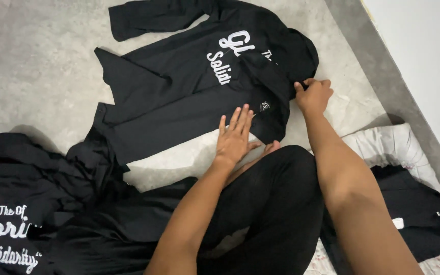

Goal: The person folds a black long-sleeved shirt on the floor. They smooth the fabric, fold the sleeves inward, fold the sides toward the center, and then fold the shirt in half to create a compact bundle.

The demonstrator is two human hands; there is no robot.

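Observation:
A black long-sleeved shirt (179,81) with white lettering lies spread on a grey surface, one side folded over its middle. My left hand (234,137) rests flat, fingers apart, on the folded part near the shirt's lower edge. My right hand (312,94) pinches the fabric at the collar end, fingers closed on the cloth. My knee in black trousers (276,203) sits just below both hands.
A heap of black garments with white lettering (31,209) lies at the lower left. At the lower right a black garment (418,209) rests on a white quilted pad (383,142). A white wall (423,56) borders the grey floor (36,66) on the right.

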